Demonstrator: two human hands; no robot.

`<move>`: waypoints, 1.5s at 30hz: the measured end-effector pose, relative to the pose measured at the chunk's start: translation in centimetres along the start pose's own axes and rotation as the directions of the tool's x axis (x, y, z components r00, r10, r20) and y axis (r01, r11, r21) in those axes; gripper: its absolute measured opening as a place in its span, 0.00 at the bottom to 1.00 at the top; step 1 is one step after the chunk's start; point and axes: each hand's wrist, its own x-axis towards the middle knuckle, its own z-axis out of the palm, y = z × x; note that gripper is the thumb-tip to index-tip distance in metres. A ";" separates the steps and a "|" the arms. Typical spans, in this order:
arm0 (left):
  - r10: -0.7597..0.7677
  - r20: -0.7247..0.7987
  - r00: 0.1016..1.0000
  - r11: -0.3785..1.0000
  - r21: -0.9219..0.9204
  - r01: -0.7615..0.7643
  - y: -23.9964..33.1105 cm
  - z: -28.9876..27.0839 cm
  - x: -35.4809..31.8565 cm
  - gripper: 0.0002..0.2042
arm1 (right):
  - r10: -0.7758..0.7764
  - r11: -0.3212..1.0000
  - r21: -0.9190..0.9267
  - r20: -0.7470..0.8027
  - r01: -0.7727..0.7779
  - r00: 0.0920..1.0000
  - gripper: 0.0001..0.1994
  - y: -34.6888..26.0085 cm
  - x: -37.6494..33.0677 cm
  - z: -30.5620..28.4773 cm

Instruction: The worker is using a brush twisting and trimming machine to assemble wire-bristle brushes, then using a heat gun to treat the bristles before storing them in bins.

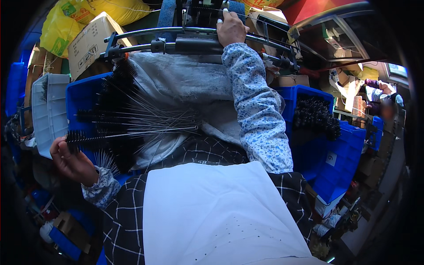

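Observation:
At the left, my left hand [74, 164] pinches the black bristled end of a twisted-wire brush [128, 135]. Its bare wire stem points right across my lap. Behind it, many similar brushes [117, 99] fan out over a blue bin [86, 90], bristles to the left and wire stems to the right. My right hand [232, 28] reaches up to a machine [201, 17] with blue wheels. The fingers are bent, with white coverings on some tips, and what they grip there is too small to make out.
Metal rails [190, 30] run across in front of me, with grey-white cloth [176, 75] below. A blue bin [338, 154] at the right stands by a heap of black brushes [316, 115]. A cardboard box [90, 46] and yellow bags [66, 26] lie far left. Another person [380, 95] is far right.

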 end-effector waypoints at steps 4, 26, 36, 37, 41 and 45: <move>-0.025 -0.008 1.000 0.999 -0.027 0.024 -0.8 -0.4 0.3 0.09 | 0.009 1.000 -0.026 -0.058 -0.011 0.998 0.18 3.4 0.0 -0.4; -0.293 0.433 0.852 0.897 -0.183 0.402 -1.5 5.5 0.5 0.09 | -0.092 0.927 0.328 0.666 -0.181 0.740 0.17 11.4 -5.6 -17.4; -0.175 0.623 0.762 0.975 0.004 0.220 -0.6 11.0 -5.1 0.09 | -0.501 0.637 0.755 0.559 -0.155 0.661 0.14 -4.5 -15.3 -11.2; -0.247 0.614 0.749 0.936 -0.048 0.348 -0.8 9.7 -4.7 0.11 | -0.517 0.633 0.773 0.454 -0.033 0.726 0.14 -4.3 -14.5 -10.6; -0.218 0.233 0.948 0.923 0.365 0.122 -2.4 2.0 -2.2 0.10 | -0.158 0.968 0.180 -0.097 0.173 0.983 0.12 1.8 -5.4 -6.5; -0.477 0.306 0.824 0.745 0.638 0.194 -4.2 -2.0 -2.8 0.11 | -0.168 0.978 -0.153 -0.203 0.139 0.965 0.12 5.8 -1.0 -3.0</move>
